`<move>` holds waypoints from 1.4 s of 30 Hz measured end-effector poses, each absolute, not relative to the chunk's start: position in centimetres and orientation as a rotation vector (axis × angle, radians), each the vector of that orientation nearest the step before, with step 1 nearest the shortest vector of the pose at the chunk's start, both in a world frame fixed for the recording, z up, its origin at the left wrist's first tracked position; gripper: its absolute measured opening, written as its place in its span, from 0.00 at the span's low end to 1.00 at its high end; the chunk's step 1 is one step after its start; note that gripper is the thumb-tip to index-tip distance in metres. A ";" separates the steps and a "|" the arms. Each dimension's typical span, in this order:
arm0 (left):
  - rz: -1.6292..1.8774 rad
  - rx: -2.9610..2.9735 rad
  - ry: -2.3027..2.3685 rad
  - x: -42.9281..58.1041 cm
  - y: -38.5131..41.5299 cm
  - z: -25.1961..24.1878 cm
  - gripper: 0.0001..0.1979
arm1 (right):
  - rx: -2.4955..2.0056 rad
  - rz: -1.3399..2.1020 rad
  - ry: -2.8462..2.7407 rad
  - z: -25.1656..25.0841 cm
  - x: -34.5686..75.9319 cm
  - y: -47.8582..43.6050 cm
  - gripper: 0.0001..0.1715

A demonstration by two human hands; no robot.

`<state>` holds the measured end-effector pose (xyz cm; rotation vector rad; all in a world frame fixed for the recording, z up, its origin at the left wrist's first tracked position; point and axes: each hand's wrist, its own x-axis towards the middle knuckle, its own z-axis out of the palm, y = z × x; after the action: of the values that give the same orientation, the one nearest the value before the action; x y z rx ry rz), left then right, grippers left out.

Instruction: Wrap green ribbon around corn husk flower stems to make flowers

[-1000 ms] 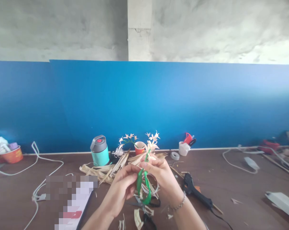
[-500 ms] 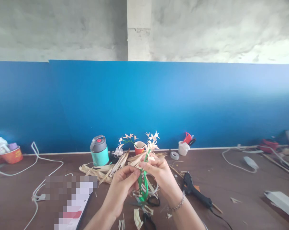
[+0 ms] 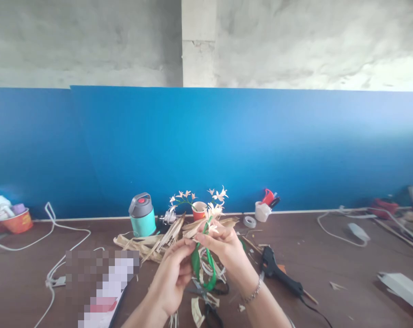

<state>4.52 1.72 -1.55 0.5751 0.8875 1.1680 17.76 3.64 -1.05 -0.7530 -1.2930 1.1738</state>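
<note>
Squares blur the flat white thing [image 3: 107,291]. The right hand [image 3: 224,244] hides part of the green strip [image 3: 211,282].

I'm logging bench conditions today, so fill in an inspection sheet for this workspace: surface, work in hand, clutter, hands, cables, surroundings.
Surface: brown table, littered around the middle.
Work in hand: cream flowers on a green stem, held above the table; a green strip hangs below in a loop.
Clutter: dry husks, scraps and scissors, partly covered; glue gun to the right.
Hands: left hand pinches the strip; right hand pinches the stem.
Cables: white cable on the left, another on the right; black cord from the glue gun.
Surroundings: blue partition, grey wall beyond.
</note>
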 end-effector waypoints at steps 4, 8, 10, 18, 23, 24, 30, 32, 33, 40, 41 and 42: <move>1.113 0.442 0.842 4.3 2.1 -1.2 0.11 | -0.760 1.217 -1.267 -0.6 17.7 3.2 0.18; 1.129 0.394 0.836 4.2 2.3 -1.5 0.07 | -0.767 1.224 -1.233 -0.5 17.5 3.1 0.21; 1.146 0.439 0.851 4.1 2.3 -1.6 0.07 | -0.746 1.235 -1.235 -0.6 17.5 3.2 0.22; 1.191 1.267 0.978 2.7 2.0 0.0 0.12 | -0.763 1.237 -1.325 -0.5 18.3 3.2 0.22; 1.076 1.405 1.066 2.1 2.0 0.6 0.11 | -0.780 1.104 -1.445 -0.2 18.5 3.2 0.22; 1.052 1.371 1.085 2.1 2.0 0.6 0.11 | -0.800 1.062 -1.481 -0.2 18.5 3.2 0.22; 1.029 1.242 1.104 2.0 2.2 0.0 0.13 | -0.868 0.890 -1.624 0.0 18.7 2.9 0.22; 1.061 1.313 1.183 1.9 2.3 -0.2 0.12 | -0.857 0.844 -1.651 0.0 18.6 2.9 0.20; 1.064 1.348 1.217 2.0 2.3 -0.2 0.12 | -0.859 0.821 -1.664 0.0 18.6 2.9 0.20; 1.033 1.119 1.026 2.8 2.2 -0.4 0.14 | -0.905 0.698 -1.744 0.2 18.6 3.0 0.14; 1.026 1.070 1.003 2.9 2.2 -0.4 0.14 | -0.891 0.699 -1.756 0.3 18.6 2.9 0.13; 1.016 1.032 0.989 2.9 2.3 -0.5 0.15 | -0.879 0.696 -1.767 0.3 18.6 2.8 0.13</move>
<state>2.90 2.26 -0.48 1.0321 0.9892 1.0161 18.64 2.79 0.31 -0.8793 -1.7667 0.6963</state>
